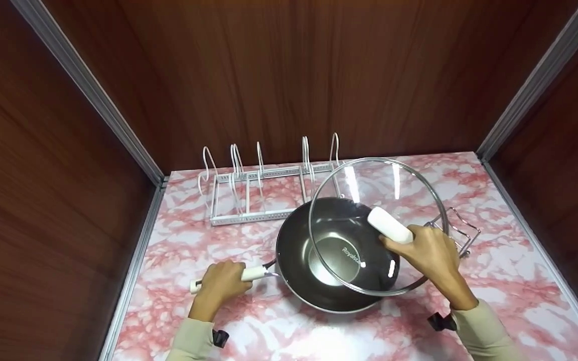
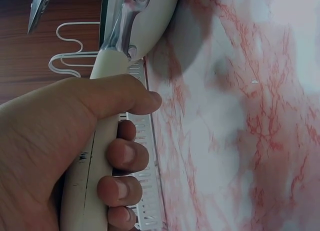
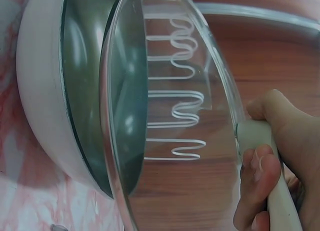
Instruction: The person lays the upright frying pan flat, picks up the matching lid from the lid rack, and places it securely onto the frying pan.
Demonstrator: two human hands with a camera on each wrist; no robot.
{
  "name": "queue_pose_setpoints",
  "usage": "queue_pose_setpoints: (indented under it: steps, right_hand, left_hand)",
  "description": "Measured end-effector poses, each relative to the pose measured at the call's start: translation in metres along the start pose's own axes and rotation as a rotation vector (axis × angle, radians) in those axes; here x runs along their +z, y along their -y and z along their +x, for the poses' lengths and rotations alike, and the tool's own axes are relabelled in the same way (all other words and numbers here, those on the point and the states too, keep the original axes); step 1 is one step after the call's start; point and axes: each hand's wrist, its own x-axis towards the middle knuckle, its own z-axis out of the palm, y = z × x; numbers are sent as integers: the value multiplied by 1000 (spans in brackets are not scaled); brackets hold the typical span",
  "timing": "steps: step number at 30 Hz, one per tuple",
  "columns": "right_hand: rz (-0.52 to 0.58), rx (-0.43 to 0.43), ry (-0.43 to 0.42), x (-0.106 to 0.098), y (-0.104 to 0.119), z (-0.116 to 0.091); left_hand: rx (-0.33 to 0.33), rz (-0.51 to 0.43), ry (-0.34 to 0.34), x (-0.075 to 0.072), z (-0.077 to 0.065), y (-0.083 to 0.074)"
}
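A dark-coated wok (image 1: 294, 245) with a pale outer wall stands tilted in the middle of the head view. My left hand (image 1: 221, 282) grips its cream handle (image 1: 254, 273), the fingers wrapped round it and the thumb across the top in the left wrist view. Above the wok, shifted to its right, is a clear glass lid (image 1: 374, 188) with a metal rim. My right hand (image 1: 432, 253) holds the lid by its white handle (image 1: 389, 225). From the right wrist, the lid's rim (image 3: 107, 136) overlaps the wok's edge; whether they touch, I cannot tell.
Behind the wok, a white wire rack (image 1: 251, 217) with upright looped dividers stands on the pink-and-white marbled tabletop (image 1: 178, 245). A small wire holder (image 1: 464, 235) lies partly behind the lid at the right. Brown wood-look panels (image 1: 289, 80) enclose the back and both sides.
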Motion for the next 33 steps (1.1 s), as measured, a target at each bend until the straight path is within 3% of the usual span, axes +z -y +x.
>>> queue_pose_setpoints:
  steps: [11, 22, 33]
  right_hand:
    - [-13, -64, 0, 7, 3, 4]
    - [-15, -51, 54, 7, 6, 8]
    - [-19, -52, 104, 11, 10, 10]
  left_hand:
    - [-14, -18, 23, 0, 0, 1]
    - [-4, 13, -5, 0, -1, -1]
    - [-15, -5, 8, 1, -2, -1]
